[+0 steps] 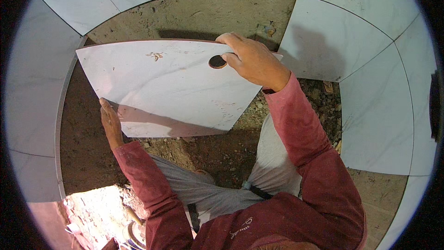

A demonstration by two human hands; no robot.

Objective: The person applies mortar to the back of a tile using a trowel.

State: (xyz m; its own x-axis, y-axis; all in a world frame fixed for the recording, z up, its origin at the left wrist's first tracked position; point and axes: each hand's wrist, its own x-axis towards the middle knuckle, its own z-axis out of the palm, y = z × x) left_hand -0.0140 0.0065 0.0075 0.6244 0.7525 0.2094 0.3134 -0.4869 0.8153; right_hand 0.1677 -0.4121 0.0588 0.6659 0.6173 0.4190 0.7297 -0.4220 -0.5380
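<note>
A large white marbled floor tile (pixel 171 83) with a small round hole near its far right is held between my two hands, over a bare patch of bedding (pixel 208 11). My right hand (pixel 261 62) grips the far edge, its fingers over that edge and its thumb on the face beside the hole. Low on the tile's left edge is my left hand (pixel 111 122), closed round it, with part of its fingers hidden beneath. Smears of dirt mark the tile's face, and a shadow falls under its far edge.
Laid white tiles (pixel 374 106) border the bare patch on the right, with more at the back and left. Rubble and loose soil (pixel 319 99) lie between my legs and the right-hand tiles. A tool with a pale handle (pixel 133 215) rests at lower left among bright debris.
</note>
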